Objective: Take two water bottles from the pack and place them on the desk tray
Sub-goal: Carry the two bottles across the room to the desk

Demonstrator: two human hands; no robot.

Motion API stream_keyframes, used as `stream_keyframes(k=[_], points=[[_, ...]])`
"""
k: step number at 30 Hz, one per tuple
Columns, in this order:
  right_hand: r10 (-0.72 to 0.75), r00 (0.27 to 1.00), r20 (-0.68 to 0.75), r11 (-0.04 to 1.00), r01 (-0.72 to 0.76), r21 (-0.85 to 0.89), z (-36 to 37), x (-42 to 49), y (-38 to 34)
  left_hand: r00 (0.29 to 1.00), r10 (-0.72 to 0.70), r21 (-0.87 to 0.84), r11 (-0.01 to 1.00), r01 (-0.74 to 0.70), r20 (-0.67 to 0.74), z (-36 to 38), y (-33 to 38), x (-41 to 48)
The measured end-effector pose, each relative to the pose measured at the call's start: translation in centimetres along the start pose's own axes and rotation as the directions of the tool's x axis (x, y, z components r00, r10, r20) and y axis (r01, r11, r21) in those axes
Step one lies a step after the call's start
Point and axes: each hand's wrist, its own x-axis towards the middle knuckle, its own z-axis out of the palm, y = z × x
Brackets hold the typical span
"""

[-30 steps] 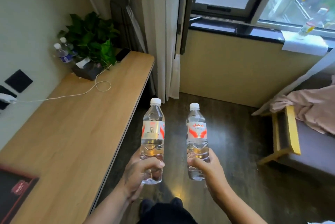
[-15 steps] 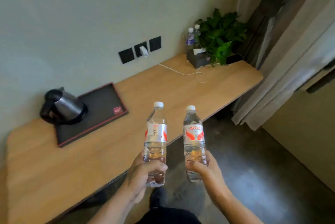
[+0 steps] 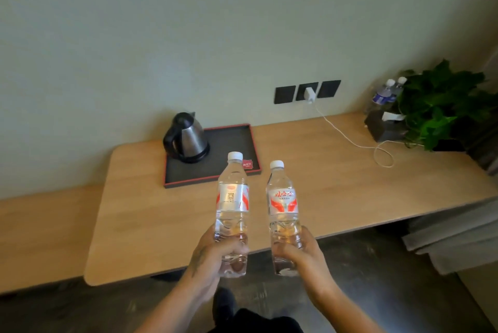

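- clear glossy plastic is showing on both water bottles (image 3: 232, 214), with shiny printed labels
- the kettle (image 3: 190, 138) is gleaming as brushed metal
- the tray (image 3: 229, 141) is looking matt black
- the desk (image 3: 336, 187) is showing smooth light wood

A hotel-style guest room.

A wall-mounted wooden tabletop (image 3: 310, 179) carries a black tray (image 3: 231, 144) with an electric kettle (image 3: 187, 138), complimentary-looking water bottles (image 3: 385, 93), a tissue box (image 3: 382, 128) and a potted plant (image 3: 442, 101), under dark wall sockets (image 3: 307, 91).
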Motion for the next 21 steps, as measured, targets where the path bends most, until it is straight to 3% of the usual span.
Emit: stream_keyframes(k=[21], points=[[-0.059,0.995,-0.084,0.996,0.065,0.061,9.4,6.8,-4.6,1.0,0.002,0.034,0.999,-0.003,0.007,-9.4,6.6,7.0]])
